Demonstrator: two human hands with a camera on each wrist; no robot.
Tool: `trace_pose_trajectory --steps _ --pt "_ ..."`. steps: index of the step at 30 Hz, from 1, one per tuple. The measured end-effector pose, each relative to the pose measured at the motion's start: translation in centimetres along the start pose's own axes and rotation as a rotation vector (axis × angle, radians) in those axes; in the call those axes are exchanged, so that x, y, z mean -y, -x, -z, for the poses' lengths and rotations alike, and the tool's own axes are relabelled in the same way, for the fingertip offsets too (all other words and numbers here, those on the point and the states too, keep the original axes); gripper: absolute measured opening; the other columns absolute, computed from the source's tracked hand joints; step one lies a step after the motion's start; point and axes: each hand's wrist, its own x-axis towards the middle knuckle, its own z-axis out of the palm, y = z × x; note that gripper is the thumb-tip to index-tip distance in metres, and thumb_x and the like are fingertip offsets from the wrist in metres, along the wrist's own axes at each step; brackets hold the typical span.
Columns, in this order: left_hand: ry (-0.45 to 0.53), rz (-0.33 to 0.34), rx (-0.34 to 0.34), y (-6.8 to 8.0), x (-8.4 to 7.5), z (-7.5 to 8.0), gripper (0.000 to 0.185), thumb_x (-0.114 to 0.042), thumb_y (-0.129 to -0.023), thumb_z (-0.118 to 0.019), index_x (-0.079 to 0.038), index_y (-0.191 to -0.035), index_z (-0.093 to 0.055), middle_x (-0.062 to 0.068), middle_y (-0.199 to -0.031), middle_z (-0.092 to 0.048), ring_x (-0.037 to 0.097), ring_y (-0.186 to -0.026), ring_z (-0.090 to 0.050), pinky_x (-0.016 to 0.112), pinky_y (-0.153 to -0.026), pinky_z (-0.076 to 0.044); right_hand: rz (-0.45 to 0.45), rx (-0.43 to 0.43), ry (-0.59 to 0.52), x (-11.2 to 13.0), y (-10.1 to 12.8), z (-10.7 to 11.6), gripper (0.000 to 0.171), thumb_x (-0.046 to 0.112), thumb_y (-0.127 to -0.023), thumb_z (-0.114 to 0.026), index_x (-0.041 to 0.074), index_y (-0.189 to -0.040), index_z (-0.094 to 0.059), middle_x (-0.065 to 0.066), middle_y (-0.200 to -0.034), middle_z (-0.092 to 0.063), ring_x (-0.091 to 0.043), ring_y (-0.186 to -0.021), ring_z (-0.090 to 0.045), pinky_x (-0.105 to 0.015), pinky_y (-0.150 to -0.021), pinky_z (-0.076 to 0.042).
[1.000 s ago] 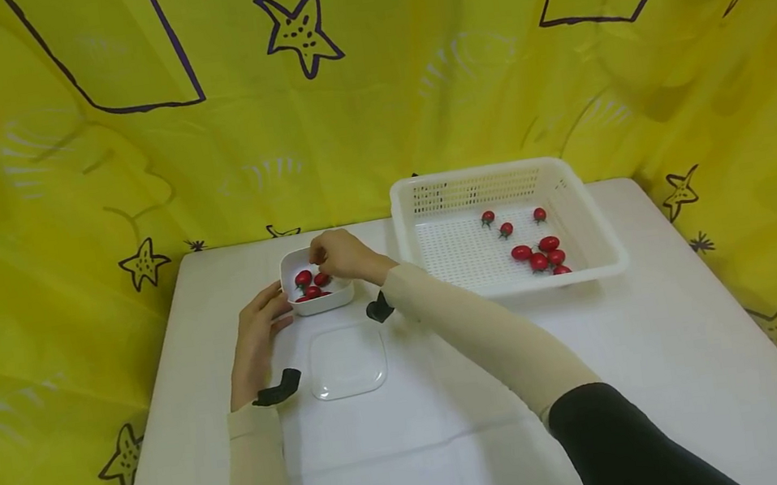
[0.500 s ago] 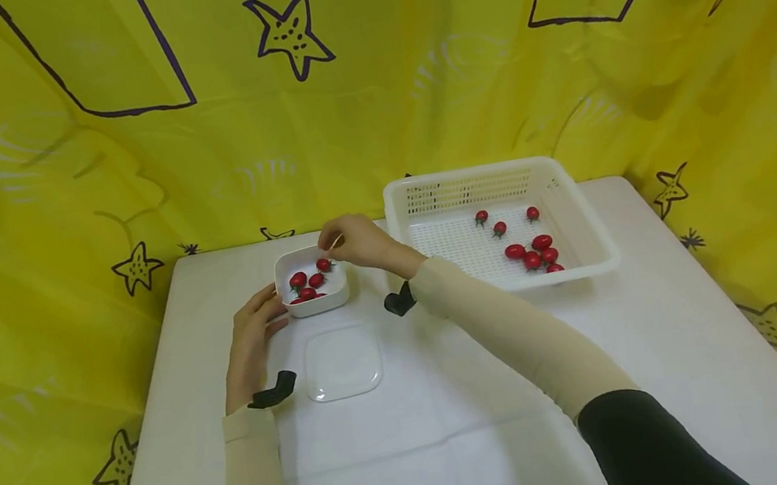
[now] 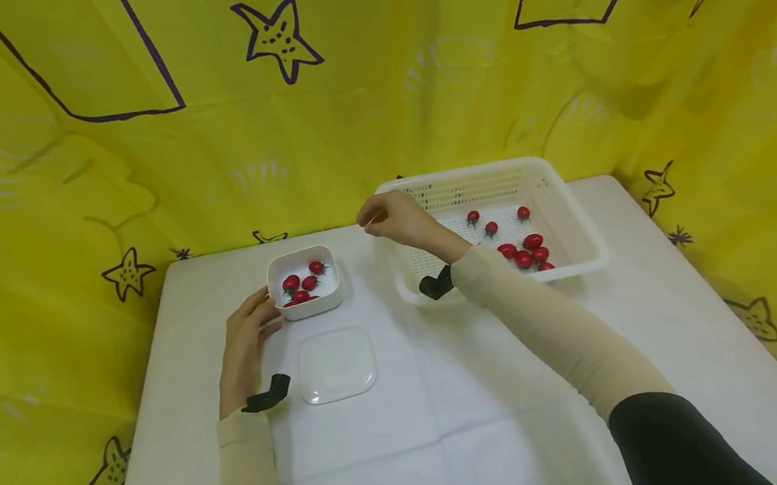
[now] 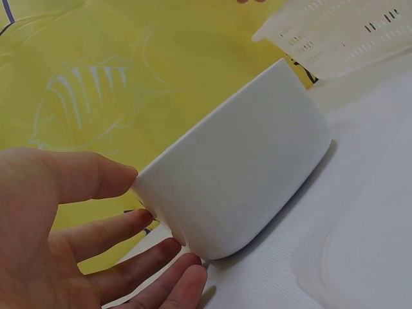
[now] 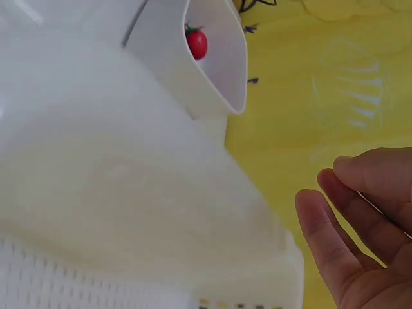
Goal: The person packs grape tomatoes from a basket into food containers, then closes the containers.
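Observation:
A small white bowl [image 3: 310,307] holds several red cherry tomatoes [image 3: 300,285]. My left hand [image 3: 265,309] rests on the table with straight fingers touching the bowl's left side; in the left wrist view the thumb and fingers of that hand [image 4: 145,219] lie against the bowl's wall [image 4: 244,174]. My right hand [image 3: 371,220] hovers over the left rim of the white perforated basket [image 3: 471,175], loosely curled and holding nothing. In the right wrist view the right hand [image 5: 347,244] is empty above the basket's rim [image 5: 161,212]. More tomatoes [image 3: 524,251] lie in the basket.
A clear square lid [image 3: 336,364] lies flat on the white table [image 3: 457,430], just in front of the bowl. Yellow cloth with star drawings [image 3: 273,36] hangs behind and at both sides of the table.
My right hand has left the bowl and moved right and up to the basket's left rim. One more tomato now lies in the bowl. The left hand stays at the bowl.

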Motion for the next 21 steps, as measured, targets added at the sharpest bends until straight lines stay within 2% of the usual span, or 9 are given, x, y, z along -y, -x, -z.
trace_pose_trajectory --steps 7,13,17,19,21 --pt "-0.003 0.028 -0.01 -0.1 0.0 0.0 0.053 -0.033 -0.109 -0.051 -0.023 -0.161 -0.042 0.002 -0.168 -0.037 0.012 -0.127 -0.051 0.023 -0.116 -0.048 -0.063 -0.068 -0.033 -2.0 1.1 3.1 0.025 0.008 -0.099 -0.066 -0.001 -0.122 -0.072 -0.019 -0.123 -0.073 -0.034 -0.112 -0.069 -0.043 -0.096 -0.06" --pt "-0.009 0.011 -0.008 0.0 0.0 0.1 0.053 -0.034 -0.109 -0.052 -0.022 -0.16 -0.043 0.003 -0.166 -0.039 0.012 -0.124 -0.052 0.016 -0.107 -0.051 -0.151 -0.1 -0.033 -4.4 2.2 5.7 0.031 0.014 -0.102 -0.064 -0.001 -0.128 -0.068 -0.021 -0.13 -0.069 -0.036 -0.113 -0.07 -0.041 -0.094 -0.062" --pt "-0.014 0.007 -0.007 0.0 0.0 0.0 0.054 -0.035 -0.109 -0.053 -0.021 -0.16 -0.043 0.003 -0.167 -0.038 0.012 -0.124 -0.052 0.012 -0.101 -0.053 -0.214 -0.109 -0.026 -6.1 3.1 7.6 0.036 0.016 -0.103 -0.061 -0.004 -0.134 -0.064 -0.024 -0.133 -0.067 -0.038 -0.11 -0.07 -0.046 -0.097 -0.061" --pt "-0.015 0.008 -0.008 0.1 0.0 -0.1 0.054 -0.035 -0.109 -0.053 -0.021 -0.16 -0.044 0.003 -0.166 -0.039 0.012 -0.124 -0.052 0.012 -0.101 -0.053 -0.25 -0.112 -0.027 -7.1 3.6 8.5 0.039 0.017 -0.104 -0.06 -0.005 -0.137 -0.061 -0.025 -0.135 -0.066 -0.038 -0.109 -0.07 -0.048 -0.1 -0.059" --pt "-0.018 0.008 -0.005 0.2 -0.1 -0.1 0.054 -0.035 -0.109 -0.052 -0.021 -0.161 -0.043 0.004 -0.167 -0.038 0.012 -0.126 -0.052 0.015 -0.106 -0.052 -0.291 -0.11 -0.044 -8.0 4.1 9.5 0.041 0.018 -0.105 -0.059 -0.005 -0.139 -0.058 -0.026 -0.138 -0.063 -0.04 -0.112 -0.068 -0.049 -0.103 -0.057"
